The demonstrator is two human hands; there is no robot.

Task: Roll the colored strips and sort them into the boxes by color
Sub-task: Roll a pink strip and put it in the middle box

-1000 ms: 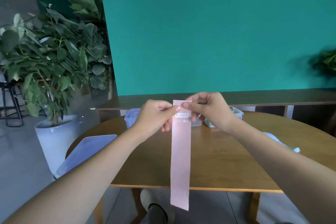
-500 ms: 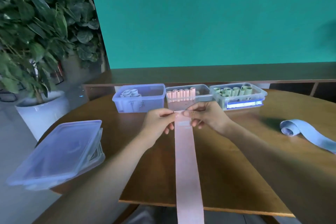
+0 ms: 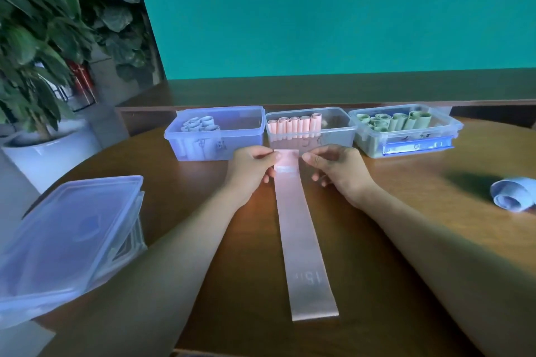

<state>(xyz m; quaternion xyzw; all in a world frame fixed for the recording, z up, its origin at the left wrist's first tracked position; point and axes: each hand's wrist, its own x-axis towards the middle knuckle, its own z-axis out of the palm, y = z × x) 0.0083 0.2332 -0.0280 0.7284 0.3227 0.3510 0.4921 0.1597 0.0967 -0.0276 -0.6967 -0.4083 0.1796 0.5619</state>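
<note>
A long pink strip (image 3: pixel 301 235) lies flat on the wooden table (image 3: pixel 406 211), running from the near edge toward the boxes. My left hand (image 3: pixel 251 171) pinches the left side of its far end. My right hand (image 3: pixel 336 172) holds the right side with fingertips at the strip's edge. Behind the hands stand three clear boxes: a left box (image 3: pixel 246 139) with blue rolls, a middle box (image 3: pixel 336 130) with pink rolls, a right box (image 3: pixel 406 136) with green rolls. A loosely coiled blue strip (image 3: pixel 513 194) lies at the far right.
Stacked clear box lids (image 3: pixel 66 238) sit at the table's left edge. A potted plant in a white pot (image 3: pixel 49 148) stands on the floor to the left. A dark wooden ledge (image 3: pixel 319 90) and a teal wall lie behind the boxes.
The pink strip came down from hanging in the air to lying flat on the table, still held at its far end. The view tilted down, showing the three boxes.
</note>
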